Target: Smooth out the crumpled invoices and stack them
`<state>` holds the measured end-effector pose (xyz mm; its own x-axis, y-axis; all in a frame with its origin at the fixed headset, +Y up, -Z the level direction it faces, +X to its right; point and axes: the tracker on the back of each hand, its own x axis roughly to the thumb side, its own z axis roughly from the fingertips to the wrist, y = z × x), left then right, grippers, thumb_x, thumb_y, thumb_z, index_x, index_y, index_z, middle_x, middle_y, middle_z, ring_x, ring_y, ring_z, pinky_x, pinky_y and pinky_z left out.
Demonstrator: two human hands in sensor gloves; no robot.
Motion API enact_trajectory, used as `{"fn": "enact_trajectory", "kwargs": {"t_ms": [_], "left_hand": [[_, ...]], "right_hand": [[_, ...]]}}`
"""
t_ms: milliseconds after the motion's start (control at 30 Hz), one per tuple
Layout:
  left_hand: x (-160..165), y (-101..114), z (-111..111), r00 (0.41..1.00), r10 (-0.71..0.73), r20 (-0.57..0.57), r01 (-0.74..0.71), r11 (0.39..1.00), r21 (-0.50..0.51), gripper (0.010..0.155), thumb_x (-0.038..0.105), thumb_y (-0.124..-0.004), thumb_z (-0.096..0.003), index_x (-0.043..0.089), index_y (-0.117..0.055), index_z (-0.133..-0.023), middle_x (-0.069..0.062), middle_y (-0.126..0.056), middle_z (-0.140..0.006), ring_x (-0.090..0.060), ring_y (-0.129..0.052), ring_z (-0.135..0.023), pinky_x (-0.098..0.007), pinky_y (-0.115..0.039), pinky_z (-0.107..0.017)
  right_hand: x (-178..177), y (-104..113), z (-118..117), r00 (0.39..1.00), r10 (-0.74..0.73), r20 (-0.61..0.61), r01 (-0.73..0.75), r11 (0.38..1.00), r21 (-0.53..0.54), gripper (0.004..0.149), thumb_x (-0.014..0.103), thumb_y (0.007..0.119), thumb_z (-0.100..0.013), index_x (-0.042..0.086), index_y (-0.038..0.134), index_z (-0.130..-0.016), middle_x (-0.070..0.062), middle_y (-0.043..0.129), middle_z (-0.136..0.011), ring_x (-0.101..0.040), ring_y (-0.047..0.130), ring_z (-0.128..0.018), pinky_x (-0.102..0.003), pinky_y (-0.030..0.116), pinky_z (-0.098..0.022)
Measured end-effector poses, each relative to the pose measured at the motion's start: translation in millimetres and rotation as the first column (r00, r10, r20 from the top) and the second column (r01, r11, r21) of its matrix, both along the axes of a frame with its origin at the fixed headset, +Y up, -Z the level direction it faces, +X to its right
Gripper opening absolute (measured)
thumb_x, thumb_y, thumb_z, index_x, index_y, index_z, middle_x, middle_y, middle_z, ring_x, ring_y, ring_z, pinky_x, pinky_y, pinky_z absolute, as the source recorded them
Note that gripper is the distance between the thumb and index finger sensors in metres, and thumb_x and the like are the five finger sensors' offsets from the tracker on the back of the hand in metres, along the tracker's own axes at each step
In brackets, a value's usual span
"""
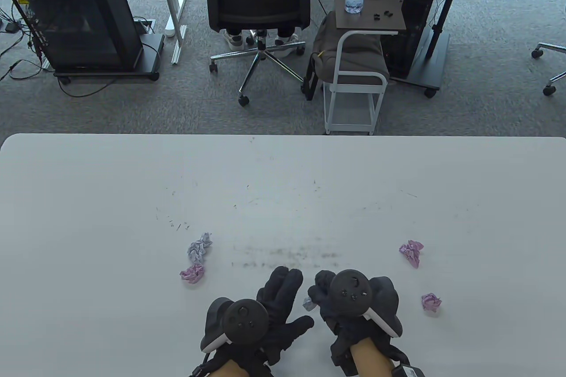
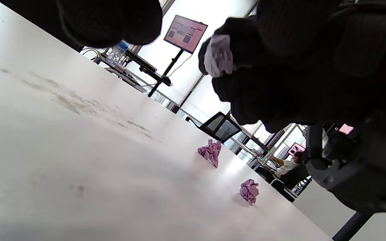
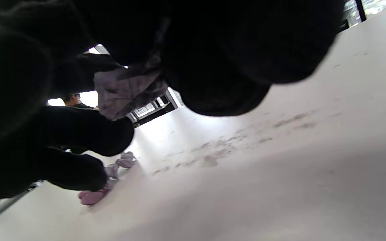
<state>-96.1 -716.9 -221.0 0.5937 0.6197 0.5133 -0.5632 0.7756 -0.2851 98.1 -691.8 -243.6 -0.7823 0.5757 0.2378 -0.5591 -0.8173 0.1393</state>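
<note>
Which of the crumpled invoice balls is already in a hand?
The pale grey-white ball, pinched in the right hand. The other four, a grey-blue ball and three pink balls, lie untouched on the table.

Five crumpled invoice balls: grey-blue ball (image 1: 200,248) touching pink ball (image 1: 193,273) at table's left; two pink balls (image 1: 411,252) (image 1: 431,302) right, apart; pale wad (image 1: 308,304) pinched in right hand (image 1: 353,302).
</note>
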Motion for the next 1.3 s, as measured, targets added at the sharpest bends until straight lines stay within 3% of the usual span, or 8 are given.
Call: {"fn": "enact_trajectory", "kwargs": {"t_ms": [133, 400, 600, 833, 967, 1100, 1200, 1300], "left_hand": [[-0.3, -1.9, 0.8, 0.992, 0.120, 0.046, -0.118, 0.992, -0.049, 0.083, 0.039, -0.077, -0.0579, 0.020, -0.017, -0.112, -0.022, -0.042, -0.110, -0.029, -0.088, -0.073, -0.043, -0.082, -0.051], [-17.2, -12.6, -3.0, 0.966, 0.249, -0.066, -0.255, 0.959, -0.124, 0.061, 0.027, -0.082, -0.0548, 0.015, -0.055, -0.109, -0.018, -0.073, -0.093, -0.019, -0.098, -0.058, -0.042, -0.089, -0.049], [-28.0, -20.1, -9.8, 0.915, 0.372, -0.155, -0.400, 0.888, -0.228, 0.048, 0.028, -0.078, -0.0561, 0.012, -0.071, -0.101, -0.017, -0.084, -0.082, -0.016, -0.101, -0.047, -0.046, -0.088, -0.048], [-36.0, -14.2, -10.9, 0.905, 0.381, -0.187, -0.414, 0.889, -0.195, 0.050, 0.014, -0.078, -0.0557, 0.013, -0.065, -0.104, -0.014, -0.073, -0.097, -0.024, -0.098, -0.072, -0.052, -0.080, -0.063], [-37.4, -16.3, -13.3, 0.907, 0.366, -0.208, -0.405, 0.894, -0.190, 0.049, 0.018, -0.079, -0.0562, 0.011, -0.067, -0.103, -0.016, -0.077, -0.091, -0.021, -0.100, -0.062, -0.052, -0.081, -0.060], [-31.8, -18.1, -11.9, 0.926, 0.336, -0.172, -0.367, 0.907, -0.204, 0.044, 0.026, -0.078, -0.0574, 0.009, -0.074, -0.098, -0.016, -0.084, -0.083, -0.020, -0.101, -0.051, -0.053, -0.083, -0.056], [-30.4, -15.3, -11.5, 0.930, 0.327, -0.168, -0.356, 0.915, -0.189, 0.044, 0.032, -0.075, -0.0582, 0.009, -0.075, -0.096, -0.013, -0.086, -0.079, -0.021, -0.102, -0.048, -0.053, -0.083, -0.054], [-29.6, -15.2, -10.1, 0.923, 0.349, -0.164, -0.377, 0.904, -0.201, 0.043, 0.032, -0.072, -0.0594, 0.013, -0.072, -0.098, -0.015, -0.082, -0.088, -0.028, -0.101, -0.061, -0.056, -0.080, -0.057]], "right_hand": [[1.5, -5.9, 9.9, 0.972, -0.230, -0.056, 0.229, 0.973, -0.020, 0.042, 0.027, 0.077, -0.054, 0.005, 0.071, -0.090, -0.020, 0.094, -0.069, -0.027, 0.102, -0.041, -0.025, 0.090, -0.021], [1.3, -26.4, 19.5, 0.887, -0.459, -0.044, 0.449, 0.882, -0.144, 0.047, 0.019, 0.077, -0.053, 0.000, 0.064, -0.094, -0.025, 0.088, -0.074, -0.031, 0.099, -0.048, -0.028, 0.090, -0.026], [0.0, -27.8, 19.5, 0.883, -0.468, -0.045, 0.461, 0.880, -0.111, 0.046, 0.020, 0.077, -0.053, 0.001, 0.065, -0.093, -0.023, 0.089, -0.074, -0.029, 0.099, -0.047, -0.027, 0.090, -0.025], [-2.1, -22.2, 13.0, 0.884, -0.462, -0.071, 0.460, 0.887, -0.041, 0.047, 0.017, 0.075, -0.053, 0.005, 0.061, -0.097, -0.024, 0.084, -0.082, -0.033, 0.097, -0.055, -0.032, 0.090, -0.031], [-5.0, -20.6, 11.5, 0.864, -0.418, -0.280, 0.392, 0.908, -0.148, 0.070, 0.026, 0.080, -0.055, 0.006, 0.038, -0.107, -0.039, 0.051, -0.103, -0.044, 0.082, -0.075, -0.048, 0.083, -0.047], [-5.5, -13.8, 20.0, 0.947, -0.257, -0.193, 0.286, 0.949, 0.136, 0.058, 0.026, 0.084, -0.050, 0.005, 0.060, -0.098, -0.026, 0.083, -0.084, -0.028, 0.097, -0.055, -0.038, 0.091, -0.035], [-3.5, -10.7, 19.2, 0.953, -0.256, -0.161, 0.279, 0.950, 0.137, 0.045, 0.027, 0.080, -0.051, 0.008, 0.070, -0.091, -0.021, 0.091, -0.074, -0.023, 0.100, -0.045, -0.034, 0.091, -0.028], [1.6, -13.0, 17.2, 0.946, -0.301, -0.121, 0.315, 0.941, 0.120, 0.045, 0.027, 0.080, -0.051, 0.007, 0.071, -0.090, -0.018, 0.093, -0.068, -0.020, 0.099, -0.040, -0.033, 0.091, -0.025]]}}
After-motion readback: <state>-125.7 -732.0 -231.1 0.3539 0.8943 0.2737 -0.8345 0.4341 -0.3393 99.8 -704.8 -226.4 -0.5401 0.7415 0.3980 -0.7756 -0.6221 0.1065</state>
